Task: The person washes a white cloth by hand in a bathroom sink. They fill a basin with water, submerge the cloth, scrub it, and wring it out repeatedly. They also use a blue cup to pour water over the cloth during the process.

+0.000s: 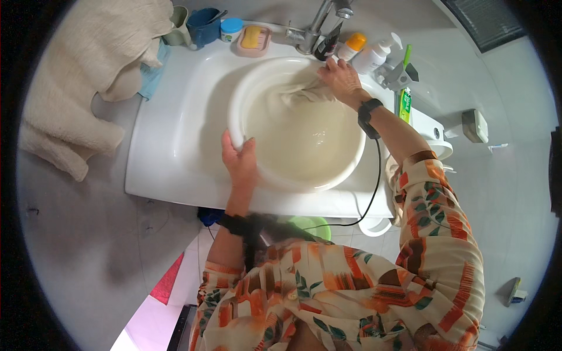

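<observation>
A round white plastic basin (pixel 235 105) holds cloudy, yellowish water (pixel 298 136). A pale cloth (pixel 303 94) lies partly under the water at the far side. My left hand (pixel 239 160) grips the near-left rim, thumb inside and fingers outside. At the far-right rim, my right hand (pixel 344 83) has its fingers curled over the edge, close to the cloth; its grip is partly hidden. Beneath the basin is a white washbasin (pixel 175 145), with a chrome faucet (pixel 311 37) behind.
Along the back ledge stand a blue mug (pixel 204 28), a blue-lidded jar (pixel 231 30), a soap dish (pixel 265 46), a black tube (pixel 327 44), an orange-capped bottle (pixel 351 47) and a pump bottle (pixel 373 57). A beige towel (pixel 88 57) hangs left. A black cable (pixel 377 175) runs from my right wrist.
</observation>
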Demonstrator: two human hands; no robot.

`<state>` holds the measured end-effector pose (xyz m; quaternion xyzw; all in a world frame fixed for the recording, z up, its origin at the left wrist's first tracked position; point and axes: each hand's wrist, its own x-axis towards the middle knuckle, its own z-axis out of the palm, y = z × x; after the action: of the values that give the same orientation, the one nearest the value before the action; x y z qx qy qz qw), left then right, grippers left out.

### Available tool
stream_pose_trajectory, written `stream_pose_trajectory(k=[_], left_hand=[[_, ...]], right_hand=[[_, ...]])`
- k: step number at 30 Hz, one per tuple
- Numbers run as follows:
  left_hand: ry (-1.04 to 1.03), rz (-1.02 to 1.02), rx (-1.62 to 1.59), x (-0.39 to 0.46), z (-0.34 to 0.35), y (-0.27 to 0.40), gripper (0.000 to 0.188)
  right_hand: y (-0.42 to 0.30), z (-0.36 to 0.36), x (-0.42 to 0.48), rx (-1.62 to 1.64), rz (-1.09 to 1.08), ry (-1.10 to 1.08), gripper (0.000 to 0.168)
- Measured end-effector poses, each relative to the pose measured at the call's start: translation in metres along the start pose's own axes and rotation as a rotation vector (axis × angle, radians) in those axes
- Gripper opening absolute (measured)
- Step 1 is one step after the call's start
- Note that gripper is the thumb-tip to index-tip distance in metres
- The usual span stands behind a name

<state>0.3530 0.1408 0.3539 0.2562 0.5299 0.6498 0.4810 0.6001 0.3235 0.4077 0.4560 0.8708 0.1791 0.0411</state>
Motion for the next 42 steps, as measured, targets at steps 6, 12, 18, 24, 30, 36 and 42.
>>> stream_pose_trajectory(k=[6,12,18,24,30,36,42], left_hand=[[-0.008,-0.017,-0.078,-0.004,0.007,0.013,0.04],[0.041,0.008,0.013,0.001,0.004,0.009,0.042],[0.09,-0.008,-0.003,0.001,0.009,0.011,0.041],[0.086,-0.051,-0.026,-0.001,0.007,0.012,0.041],[0.094,-0.106,-0.026,-0.003,0.011,0.016,0.045],[0.027,-0.026,-0.011,-0.007,0.004,0.011,0.048],[0.051,-0.004,0.072,-0.004,-0.003,-0.004,0.049]], right_hand=[[0.005,-0.016,-0.056,-0.039,0.052,-0.248,0.014],[-0.019,-0.04,-0.096,-0.091,-0.265,-0.431,0.011],[-0.054,-0.089,-0.092,0.619,-0.418,-0.741,0.02],[-0.098,-0.08,-0.072,1.089,-0.493,-0.804,0.018],[-0.145,-0.034,-0.042,0.842,-0.532,-0.326,0.021],[-0.155,-0.012,-0.005,0.655,-0.382,-0.008,0.028],[-0.124,0.011,0.03,0.538,-0.189,-0.116,0.034]])
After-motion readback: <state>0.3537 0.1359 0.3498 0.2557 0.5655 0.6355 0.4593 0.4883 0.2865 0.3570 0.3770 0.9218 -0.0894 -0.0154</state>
